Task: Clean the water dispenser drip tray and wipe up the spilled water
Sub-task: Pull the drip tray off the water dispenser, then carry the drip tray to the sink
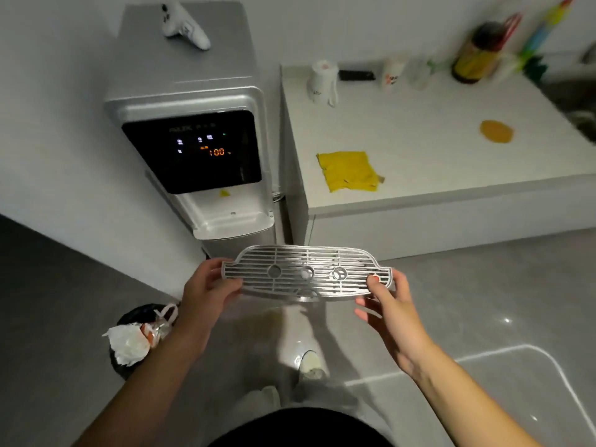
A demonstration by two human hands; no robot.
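Drip tray [306, 272], a slotted metal grille, sits level in the air just in front of the water dispenser [193, 124], out of its recess. The left hand [206, 285] grips its left end and the right hand [390, 304] pinches its right end, thumb on top. A yellow cloth [350, 171] lies on the white counter [435, 101], near an orange-brown puddle [496, 131].

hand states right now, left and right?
Left hand: grips the left end of the drip tray.
Right hand: grips the right end of the same tray.
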